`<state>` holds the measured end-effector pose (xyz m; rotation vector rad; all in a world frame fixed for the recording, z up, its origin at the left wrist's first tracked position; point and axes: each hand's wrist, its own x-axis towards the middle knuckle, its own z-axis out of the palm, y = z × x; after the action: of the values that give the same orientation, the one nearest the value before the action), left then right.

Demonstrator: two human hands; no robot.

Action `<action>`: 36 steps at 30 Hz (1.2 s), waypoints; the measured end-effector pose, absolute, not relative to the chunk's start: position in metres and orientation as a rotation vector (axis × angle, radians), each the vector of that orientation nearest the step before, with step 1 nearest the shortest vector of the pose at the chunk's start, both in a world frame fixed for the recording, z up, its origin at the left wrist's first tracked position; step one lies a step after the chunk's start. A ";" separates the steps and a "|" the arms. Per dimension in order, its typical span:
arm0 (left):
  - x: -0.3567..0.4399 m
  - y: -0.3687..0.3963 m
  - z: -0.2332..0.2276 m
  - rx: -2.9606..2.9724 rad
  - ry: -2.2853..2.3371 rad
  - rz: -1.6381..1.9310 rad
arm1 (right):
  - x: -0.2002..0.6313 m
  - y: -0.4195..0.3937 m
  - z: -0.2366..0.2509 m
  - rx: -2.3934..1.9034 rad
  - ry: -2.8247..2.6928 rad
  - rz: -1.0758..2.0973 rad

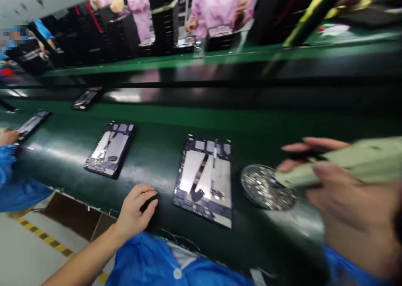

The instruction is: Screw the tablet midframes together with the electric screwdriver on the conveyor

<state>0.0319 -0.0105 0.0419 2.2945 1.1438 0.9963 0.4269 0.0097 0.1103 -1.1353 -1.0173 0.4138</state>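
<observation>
Dark green conveyor tabletop (pixel 163 152) in a factory hall (pink-coated workers behind); left hand (pixel 136 210) curled, empty, beside an opened black tablet (pixel 205 179); right hand (pixel 333 181) grips a pale green screwdriver (pixel 345 160) over a round perforated metal screw dish (pixel 266 187).

A single head-worn camera looks forward and steeply down across a green conveyor belt (pixel 251 122), tilted so the belt runs slantwise. It sits close over the near edge, where an opened tablet (pixel 205 179) lies just below centre. Farther off, at the top, people in pink coats (pixel 220 5) stand blurred.
</observation>
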 end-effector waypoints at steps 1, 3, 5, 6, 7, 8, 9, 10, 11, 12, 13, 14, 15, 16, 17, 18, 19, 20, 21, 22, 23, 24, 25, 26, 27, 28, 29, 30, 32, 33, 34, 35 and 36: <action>0.042 -0.010 0.045 2.331 1.044 0.990 | 0.429 0.004 0.110 -1.122 -1.003 0.442; 0.067 -0.009 0.049 2.409 0.872 0.967 | 0.430 0.001 0.103 -1.090 -0.971 0.462; 0.092 -0.009 0.050 2.476 0.823 0.918 | 0.429 0.001 0.094 -1.117 -0.976 0.469; 0.103 -0.009 0.049 2.505 0.853 0.872 | 0.428 0.000 0.089 -1.138 -0.992 0.484; 0.114 -0.008 0.048 2.531 0.907 0.814 | 0.427 0.000 0.086 -1.170 -1.010 0.506; 0.124 -0.005 0.046 2.554 0.969 0.749 | 0.426 -0.002 0.084 -1.206 -1.028 0.518; 0.133 -0.002 0.045 2.578 1.017 0.678 | 0.426 -0.003 0.082 -1.239 -1.055 0.528; 0.141 0.002 0.045 2.607 1.044 0.611 | 0.426 -0.004 0.082 -1.258 -1.070 0.525; 0.148 0.006 0.046 2.643 1.043 0.553 | 0.427 -0.005 0.082 -1.265 -1.084 0.520; 0.155 0.010 0.048 2.686 1.011 0.503 | 0.427 -0.006 0.082 -1.261 -1.091 0.513; 0.162 0.014 0.051 2.738 0.949 0.453 | 0.428 -0.006 0.082 -1.251 -1.089 0.505; 0.169 0.017 0.056 2.794 0.867 0.394 | 0.429 -0.007 0.082 -1.242 -1.083 0.501; 0.175 0.019 0.062 2.850 0.772 0.321 | 0.430 -0.007 0.082 -1.239 -1.072 0.499; 0.182 0.020 0.068 2.900 0.678 0.230 | 0.430 -0.007 0.082 -1.241 -1.061 0.500; 0.189 0.022 0.074 2.939 0.597 0.127 | 0.431 -0.008 0.081 -1.245 -1.053 0.501; 0.196 0.023 0.080 2.969 0.541 0.010 | 0.432 -0.008 0.080 -1.251 -1.052 0.502; 0.203 0.023 0.086 2.991 0.508 -0.105 | 0.432 -0.009 0.080 -1.253 -1.056 0.501; 0.210 0.024 0.091 3.004 0.493 -0.203 | 0.432 -0.010 0.079 -1.250 -1.064 0.497; 0.216 0.025 0.094 3.013 0.489 -0.278 | 0.432 -0.010 0.079 -1.243 -1.070 0.493; 0.222 0.025 0.097 3.018 0.489 -0.329 | 0.432 -0.011 0.080 -1.233 -1.075 0.490; 0.227 0.027 0.099 3.021 0.488 -0.358 | 0.432 -0.011 0.080 -1.225 -1.075 0.489; 0.230 0.028 0.100 3.021 0.480 -0.375 | 0.433 -0.012 0.081 -1.220 -1.074 0.487; 0.233 0.030 0.100 3.019 0.468 -0.385 | 0.433 -0.012 0.081 -1.219 -1.073 0.486; 0.234 0.032 0.101 3.017 0.452 -0.400 | 0.433 -0.012 0.081 -1.222 -1.073 0.484; 0.234 0.035 0.102 3.012 0.439 -0.412 | 0.433 -0.011 0.081 -1.226 -1.075 0.479; 0.232 0.037 0.104 3.006 0.435 -0.421 | 0.434 -0.011 0.081 -1.229 -1.077 0.470; 0.228 0.039 0.106 3.001 0.444 -0.430 | 0.434 -0.012 0.081 -1.231 -1.079 0.459; 0.223 0.040 0.110 2.994 0.469 -0.423 | 0.433 -0.012 0.081 -1.229 -1.078 0.448; 0.209 0.042 0.119 2.943 0.514 -0.303 | 0.432 -0.013 0.081 -1.224 -1.070 0.431; 0.201 0.042 0.123 2.880 0.516 -0.172 | 0.432 -0.014 0.081 -1.223 -1.060 0.429; 0.193 0.042 0.126 2.781 0.491 -0.007 | 0.432 -0.014 0.081 -1.223 -1.050 0.430; 0.184 0.042 0.127 2.655 0.454 0.166 | 0.431 -0.014 0.081 -1.226 -1.039 0.432; 0.175 0.041 0.127 2.524 0.419 0.324 | 0.431 -0.014 0.082 -1.229 -1.032 0.433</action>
<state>0.1746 0.0414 0.1267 2.5235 0.4191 0.3242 0.4310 -0.0139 0.0815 -1.2287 -1.0318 0.4330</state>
